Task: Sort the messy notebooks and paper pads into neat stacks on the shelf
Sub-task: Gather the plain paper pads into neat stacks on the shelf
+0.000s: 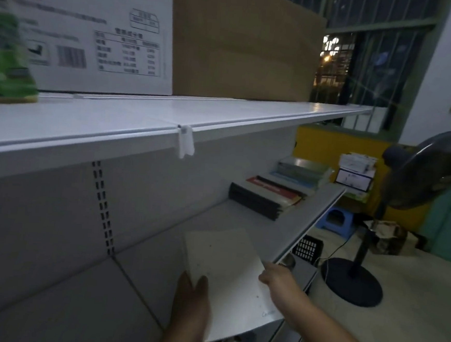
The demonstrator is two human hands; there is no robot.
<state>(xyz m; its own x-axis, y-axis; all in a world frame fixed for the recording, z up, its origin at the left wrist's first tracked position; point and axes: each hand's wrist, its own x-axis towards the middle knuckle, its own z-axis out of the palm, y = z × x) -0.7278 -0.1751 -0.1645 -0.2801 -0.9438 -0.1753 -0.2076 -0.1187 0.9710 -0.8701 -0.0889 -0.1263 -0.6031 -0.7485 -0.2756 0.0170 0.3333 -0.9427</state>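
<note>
From the head view, a pale, plain-covered paper pad (227, 276) is held flat and slightly tilted just above the front of the lower shelf (242, 218), its near end overhanging the shelf's edge. The left hand (191, 300) has its grip pinched on the pad's near-left edge, with a thumb or finger lying on the cover and the rest out of sight beneath. The right hand (275, 278) takes the right-hand edge; its grip looks curled round that edge, though the fingertips are hidden under the pad. Farther along the same shelf, well apart from the pad, lie a dark stack (254, 202), a red-covered stack (277, 189) and a blue-green stack (304, 171), side by side and fairly square. The pad looks thin and light, and its near corner seems to bow a little, so it will likely flex if held by one edge only. The cover appears smooth and may slide between fingers. Holding it on opposite edges, as here, should keep it flat. Loose sheets, if there are any, could fan out when it is tilted.
</note>
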